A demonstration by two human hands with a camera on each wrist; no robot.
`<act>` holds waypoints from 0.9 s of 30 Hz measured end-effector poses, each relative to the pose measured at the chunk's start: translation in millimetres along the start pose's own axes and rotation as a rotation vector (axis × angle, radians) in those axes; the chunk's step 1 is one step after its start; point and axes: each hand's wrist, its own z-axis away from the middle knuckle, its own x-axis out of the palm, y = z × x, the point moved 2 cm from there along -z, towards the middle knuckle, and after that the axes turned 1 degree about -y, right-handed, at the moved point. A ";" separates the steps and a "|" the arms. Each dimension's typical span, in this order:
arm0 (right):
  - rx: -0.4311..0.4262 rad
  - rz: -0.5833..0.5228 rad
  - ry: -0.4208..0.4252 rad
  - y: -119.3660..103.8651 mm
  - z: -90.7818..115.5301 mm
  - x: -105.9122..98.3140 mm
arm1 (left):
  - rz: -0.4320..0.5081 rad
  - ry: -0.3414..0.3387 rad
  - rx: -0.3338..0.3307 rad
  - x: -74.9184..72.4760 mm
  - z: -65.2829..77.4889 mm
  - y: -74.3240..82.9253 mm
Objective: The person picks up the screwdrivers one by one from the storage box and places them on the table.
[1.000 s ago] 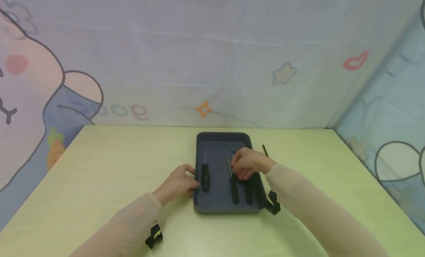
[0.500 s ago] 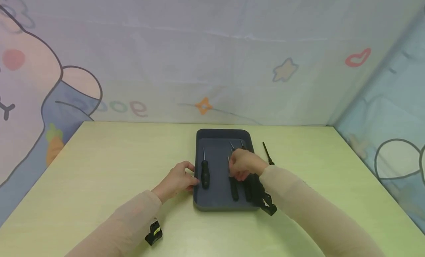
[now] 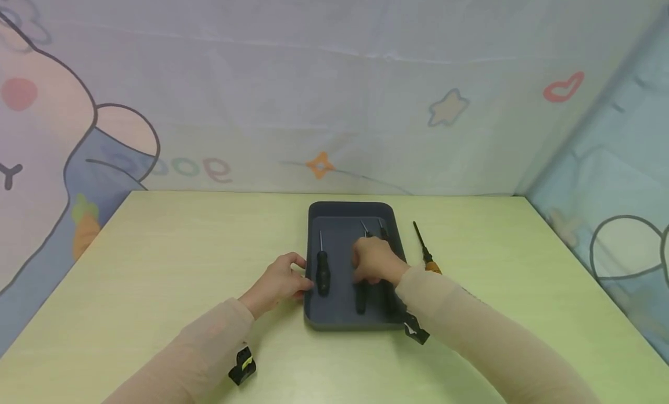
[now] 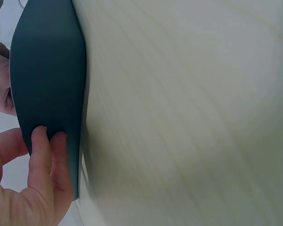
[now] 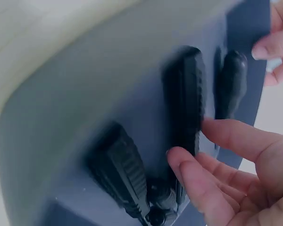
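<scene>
On the desk (image 3: 183,235), roughly mid-width: dark grey tray (image 3: 342,320), long side running away from the person, several screwdrivers inside. Left hand (image 3: 277,282) at the tray's left wall; fingers (image 4: 40,160) bent and nearly closed, flat against the outer face, thumb over the rim, so the wall is pinched between them.

Right hand (image 3: 377,260) inside the tray, right of centre. Its fingers are drawn nearly together on the shaft end of a black handle (image 5: 186,94), pinching it; the butt of that handle points toward the person. Near the tray's left wall lies a black screwdriver (image 3: 323,273), shaft pointing away, untouched. Toward the right wall, another black handle (image 5: 118,165), ribbed, with smaller dark handle ends (image 5: 160,193) close by; blurred and partly hidden, exact count cannot be told. Two thin tips show beyond the right hand in the head view.

Outside the tray, to its right, a black-and-orange screwdriver (image 3: 427,255) on the desk, lower part hidden behind the right sleeve (image 3: 470,317). Printed cloth (image 3: 324,102) hangs behind.
</scene>
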 end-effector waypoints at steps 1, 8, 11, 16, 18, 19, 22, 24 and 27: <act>-0.016 0.034 0.015 -1.5 -0.2 1.1 | 0.004 -0.001 -0.002 -0.2 0.1 0.0; -0.043 0.086 0.040 -6.1 -0.8 6.9 | 0.013 -0.008 0.003 -0.6 0.5 0.4; -0.054 0.053 0.040 -6.4 0.8 7.4 | 0.008 -0.008 0.004 -0.8 0.5 0.2; 0.001 -0.063 -0.006 -3.9 1.9 6.9 | 0.019 -0.011 0.007 -0.3 0.0 -0.6; 0.045 -0.104 -0.032 -2.3 1.7 6.3 | 0.024 -0.012 0.010 0.0 -0.3 -0.7; 0.062 -0.124 -0.043 -1.3 1.3 6.3 | 0.025 -0.011 0.012 0.1 -0.4 -0.7; 0.104 -0.193 -0.074 2.2 -0.1 7.4 | 0.029 -0.012 0.017 0.6 -1.0 -0.4; 0.119 -0.249 -0.095 4.3 -0.7 8.0 | 0.027 -0.011 0.017 0.9 -1.2 -0.2; 0.132 -0.327 -0.130 7.5 -1.2 8.7 | 0.023 -0.010 0.015 1.4 -1.3 0.0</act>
